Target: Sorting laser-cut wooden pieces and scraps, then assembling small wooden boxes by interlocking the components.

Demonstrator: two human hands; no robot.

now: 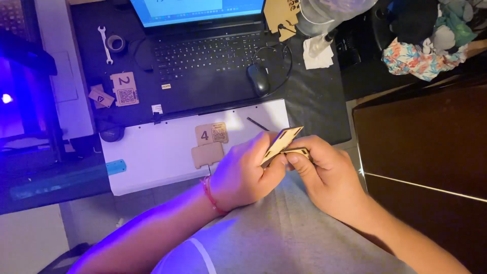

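My left hand [243, 172] holds a thin laser-cut wooden panel [282, 142] tilted up, near the front edge of a white board [152, 157]. My right hand [324, 175] pinches a smaller dark-edged wooden piece [299, 150] pressed against the panel's lower end. Both hands meet above my lap in grey fabric. A red string bracelet circles my left wrist. On the white board lie a wooden tag with a printed square code [212, 133] and a plain slotted wooden piece [207, 155].
A black laptop [203, 56] and mouse [258, 79] sit behind the board. Left of it lie another wooden tag [125, 89], a tape roll [116, 43], a small wrench [105, 44] and a blue ruler [66, 178]. A dark cabinet [421, 142] stands right.
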